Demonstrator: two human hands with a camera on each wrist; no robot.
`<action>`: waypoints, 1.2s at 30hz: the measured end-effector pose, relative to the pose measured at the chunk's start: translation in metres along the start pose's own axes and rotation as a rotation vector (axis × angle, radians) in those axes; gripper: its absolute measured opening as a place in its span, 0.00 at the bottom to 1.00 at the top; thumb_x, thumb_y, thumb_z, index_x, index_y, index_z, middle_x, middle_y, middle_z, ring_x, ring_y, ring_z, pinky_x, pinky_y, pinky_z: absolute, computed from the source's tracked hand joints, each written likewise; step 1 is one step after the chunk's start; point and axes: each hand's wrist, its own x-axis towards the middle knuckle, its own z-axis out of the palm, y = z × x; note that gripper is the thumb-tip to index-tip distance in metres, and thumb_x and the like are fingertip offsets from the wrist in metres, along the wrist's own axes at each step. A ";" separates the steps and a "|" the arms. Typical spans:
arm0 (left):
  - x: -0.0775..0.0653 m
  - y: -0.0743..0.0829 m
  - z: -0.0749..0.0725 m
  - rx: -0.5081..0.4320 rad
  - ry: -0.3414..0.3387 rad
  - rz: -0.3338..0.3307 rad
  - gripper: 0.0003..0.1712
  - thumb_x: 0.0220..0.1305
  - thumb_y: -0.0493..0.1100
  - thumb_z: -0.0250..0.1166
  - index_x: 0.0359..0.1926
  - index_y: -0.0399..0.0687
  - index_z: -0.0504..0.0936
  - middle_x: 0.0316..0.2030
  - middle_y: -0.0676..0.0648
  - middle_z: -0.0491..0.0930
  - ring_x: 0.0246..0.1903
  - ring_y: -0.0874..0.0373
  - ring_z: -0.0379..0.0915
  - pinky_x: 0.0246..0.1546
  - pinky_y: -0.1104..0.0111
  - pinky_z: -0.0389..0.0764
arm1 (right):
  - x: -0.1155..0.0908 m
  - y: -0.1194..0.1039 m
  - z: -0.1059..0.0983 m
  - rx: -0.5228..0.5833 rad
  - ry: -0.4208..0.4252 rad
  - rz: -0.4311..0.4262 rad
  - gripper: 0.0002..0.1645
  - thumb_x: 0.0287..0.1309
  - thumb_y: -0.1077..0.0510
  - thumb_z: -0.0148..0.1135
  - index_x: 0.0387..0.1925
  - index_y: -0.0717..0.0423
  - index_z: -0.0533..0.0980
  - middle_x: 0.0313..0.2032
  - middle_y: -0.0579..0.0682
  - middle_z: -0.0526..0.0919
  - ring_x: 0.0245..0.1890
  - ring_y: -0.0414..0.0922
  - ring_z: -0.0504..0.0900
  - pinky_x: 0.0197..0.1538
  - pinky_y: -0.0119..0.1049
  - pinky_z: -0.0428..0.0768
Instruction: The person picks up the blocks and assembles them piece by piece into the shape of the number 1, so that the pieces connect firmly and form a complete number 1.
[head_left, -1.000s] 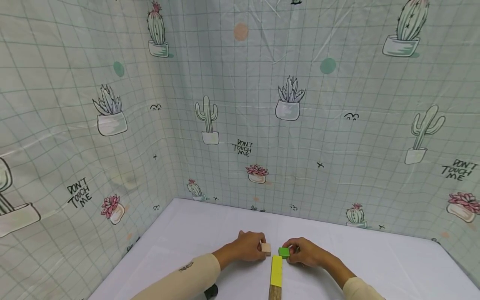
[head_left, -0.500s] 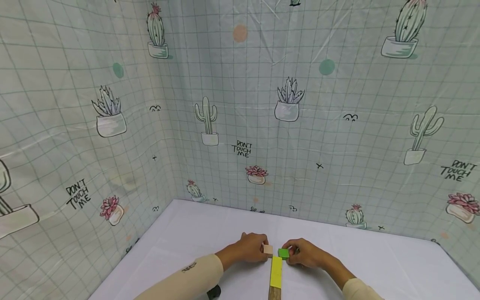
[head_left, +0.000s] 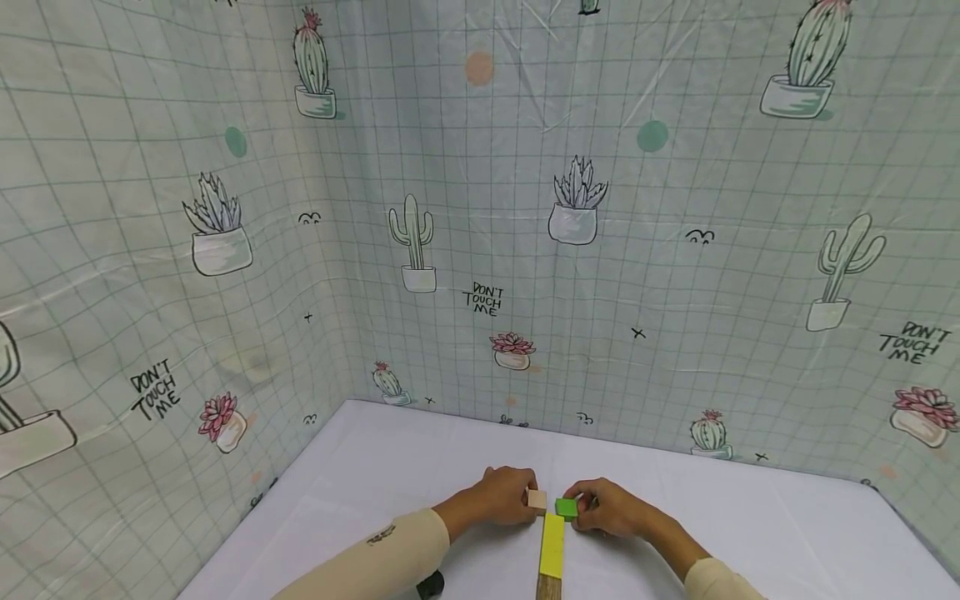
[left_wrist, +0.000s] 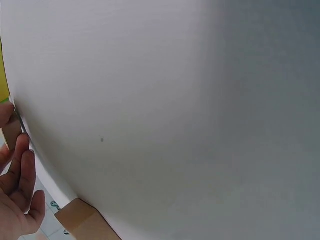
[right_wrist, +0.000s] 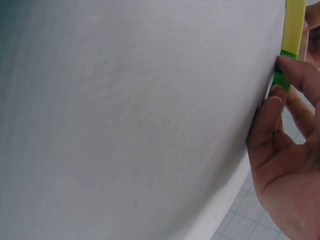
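Between fingers and thumb, my left hand (head_left: 501, 495) pinches a small pale wooden block (head_left: 536, 500) near the left corner of a yellow block's far end. My right hand (head_left: 609, 507) pinches a bright green block (head_left: 566, 507) near the right corner of that end. The long yellow block (head_left: 552, 546) lies on the white table, in line with a brown wooden block (head_left: 550, 587) cut off by the frame's bottom. In the right wrist view the green block (right_wrist: 281, 79) appears against the yellow block (right_wrist: 294, 27); whether the pale block touches it, I cannot tell.
A tan wooden block (left_wrist: 85, 222) shows at the lower edge of the left wrist view. Beside my left sleeve sits a small dark object (head_left: 431, 585), partly covered. A cactus-print curtain (head_left: 525, 208) hangs behind and left of the white table (head_left: 720, 517).
My left hand has shifted slightly right with the pale block, nearer the yellow block's end. The green block has moved a touch left; my right hand stays almost still.
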 end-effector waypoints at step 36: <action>0.001 0.007 -0.003 -0.024 -0.037 -0.013 0.12 0.62 0.45 0.72 0.43 0.50 0.79 0.25 0.57 0.72 0.26 0.66 0.65 0.30 0.72 0.67 | 0.001 -0.001 0.000 0.003 0.002 0.017 0.18 0.57 0.64 0.69 0.50 0.61 0.79 0.31 0.47 0.75 0.27 0.40 0.72 0.27 0.30 0.71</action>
